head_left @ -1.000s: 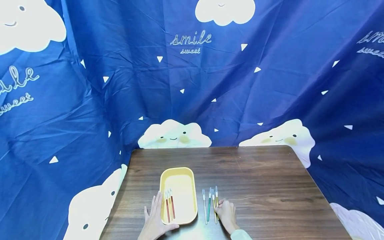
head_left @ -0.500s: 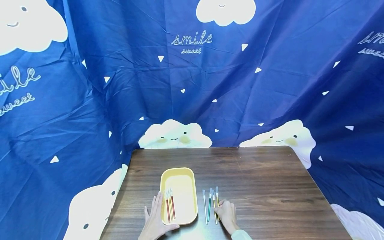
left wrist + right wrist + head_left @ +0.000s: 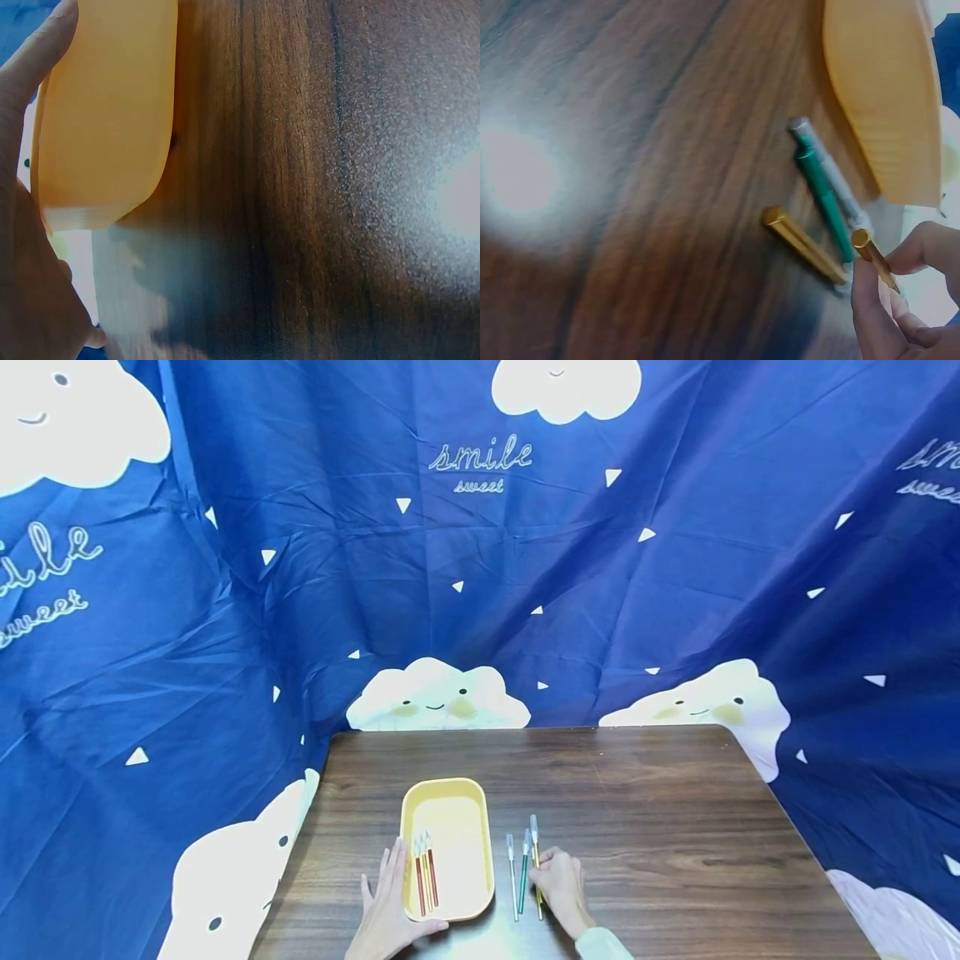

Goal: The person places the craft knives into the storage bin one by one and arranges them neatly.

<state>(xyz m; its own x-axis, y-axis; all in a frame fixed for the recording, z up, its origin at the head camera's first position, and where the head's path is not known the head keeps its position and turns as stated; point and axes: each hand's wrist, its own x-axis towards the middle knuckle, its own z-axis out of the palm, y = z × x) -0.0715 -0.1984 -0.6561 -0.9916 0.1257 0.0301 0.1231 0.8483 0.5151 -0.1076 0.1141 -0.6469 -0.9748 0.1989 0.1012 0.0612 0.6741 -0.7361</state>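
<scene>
There are seven slender pens (image 3: 523, 877), one tray (image 3: 461, 852), one table (image 3: 660, 843).

A dark brown wood-grain table (image 3: 675, 827) — far corners rounded, near part shiny with light — bears a yellow tray (image 3: 491, 862) and, near one another to the tray's right, a silver stick (image 3: 513, 882) closest to it, then a green stick (image 3: 522, 883), then a gold stick (image 3: 804, 244)

Creased blue cloud-print fabric (image 3: 480, 543) hangs behind a brown wood-grain table (image 3: 660, 818).
</scene>
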